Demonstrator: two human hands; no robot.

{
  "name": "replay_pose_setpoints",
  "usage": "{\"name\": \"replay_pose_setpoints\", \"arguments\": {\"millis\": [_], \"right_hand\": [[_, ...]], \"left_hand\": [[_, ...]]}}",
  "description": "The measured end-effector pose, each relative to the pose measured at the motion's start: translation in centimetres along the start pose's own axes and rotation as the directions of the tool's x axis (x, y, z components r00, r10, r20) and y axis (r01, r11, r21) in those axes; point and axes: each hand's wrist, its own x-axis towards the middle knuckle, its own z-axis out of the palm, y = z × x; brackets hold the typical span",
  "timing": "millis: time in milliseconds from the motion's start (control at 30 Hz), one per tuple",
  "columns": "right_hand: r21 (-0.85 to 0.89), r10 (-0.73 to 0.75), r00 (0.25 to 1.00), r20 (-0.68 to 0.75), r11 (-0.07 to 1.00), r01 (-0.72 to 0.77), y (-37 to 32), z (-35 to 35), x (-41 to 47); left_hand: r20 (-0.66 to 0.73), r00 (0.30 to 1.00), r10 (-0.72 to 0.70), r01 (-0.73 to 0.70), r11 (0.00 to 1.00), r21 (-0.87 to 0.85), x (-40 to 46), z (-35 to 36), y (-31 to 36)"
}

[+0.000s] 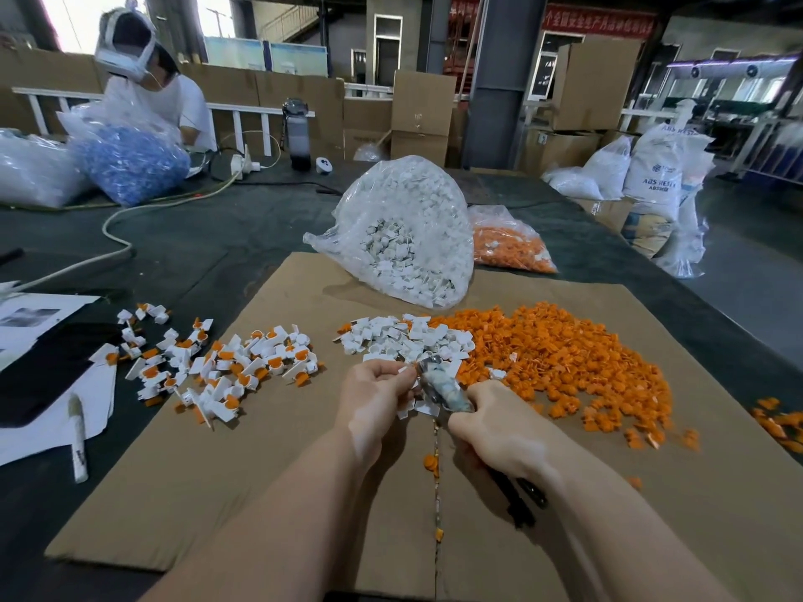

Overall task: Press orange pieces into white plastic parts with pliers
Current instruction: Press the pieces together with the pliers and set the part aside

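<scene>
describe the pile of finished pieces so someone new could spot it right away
Start at the big sheet of cardboard on the dark table. The finished pile is spread over its left edge, to the left of the left hand. Each piece there is white with orange set into it, unlike the all-white heap and the all-orange heap further right.

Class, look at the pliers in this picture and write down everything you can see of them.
The pliers are a metal tool with a shiny, somewhat blurred silvery head and dark handles that stick out below the right hand. That hand's fingers curl round the handles. The tool slants up and left over the cardboard sheet, its nose meeting a small white part pinched by the left hand. How the jaws stand cannot be told.
</scene>
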Motion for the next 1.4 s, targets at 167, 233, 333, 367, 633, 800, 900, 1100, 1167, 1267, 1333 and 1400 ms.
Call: {"name": "replay_pose_setpoints", "arguments": {"millis": [167,233,333,367,633,800,900,1100,1167,1267,1333,1400], "right_hand": [[-0.016,-0.033,0.996,-0.084,0.999,0.031,0.7,0.8,0.2],[-0.002,-0.021,0.985,-0.17,1.0,0.021,1.4,0.8,0.3],[-0.104,0.016,0.915,-0.403,0.993,-0.063,2.7,0.4,0.6],[-0.161,0.011,0.881,-0.474,0.982,-0.099,3.1,0.3,0.6],[-0.499,-0.078,0.806,-0.587,0.819,-0.284,6.5,0.3,1.6],[-0.544,-0.238,0.748,-0.62,0.817,-0.191,5.4,1.4,1.2],[-0.439,-0.501,0.628,-0.596,0.858,0.267,3.9,3.3,1.3],[-0.249,-0.493,0.637,-0.592,0.864,0.437,3.2,5.0,1.4],[-0.203,-0.465,0.647,-0.604,0.875,0.44,3.2,4.9,1.4],[-0.196,-0.465,0.638,-0.614,0.873,0.447,3.2,5.0,1.3],[-0.201,-0.467,0.633,-0.617,0.871,0.448,3.3,5.1,1.3],[-0.215,-0.476,0.632,-0.611,0.868,0.447,3.2,5.1,1.4]], "left_hand": [[-0.007,1.0,0.009,-0.009,1.0,0.01,-0.1,-0.1,-0.1],[-0.002,0.999,0.032,-0.032,0.999,0.038,-0.2,-0.2,-0.2],[0.02,0.992,0.124,-0.125,0.981,0.149,-0.6,-0.3,-0.6],[0.031,0.985,0.167,-0.17,0.967,0.188,-0.7,-0.3,-0.7],[0.137,0.943,0.303,-0.332,0.833,0.442,-1.0,-0.4,-1.2],[0.155,0.94,0.305,-0.342,0.827,0.446,-0.8,-0.4,-1.3],[0.157,0.937,0.312,-0.35,0.824,0.446,-0.8,-0.3,-1.3],[0.215,0.942,0.258,-0.326,0.857,0.398,-1.2,-0.8,-1.2],[0.249,0.93,0.269,-0.356,0.822,0.445,-1.3,-0.8,-1.3],[0.266,0.918,0.296,-0.392,0.784,0.482,-1.3,-0.6,-1.4],[0.269,0.911,0.312,-0.408,0.768,0.493,-1.3,-0.5,-1.5],[0.266,0.909,0.321,-0.415,0.765,0.492,-1.3,-0.4,-1.6]]}}
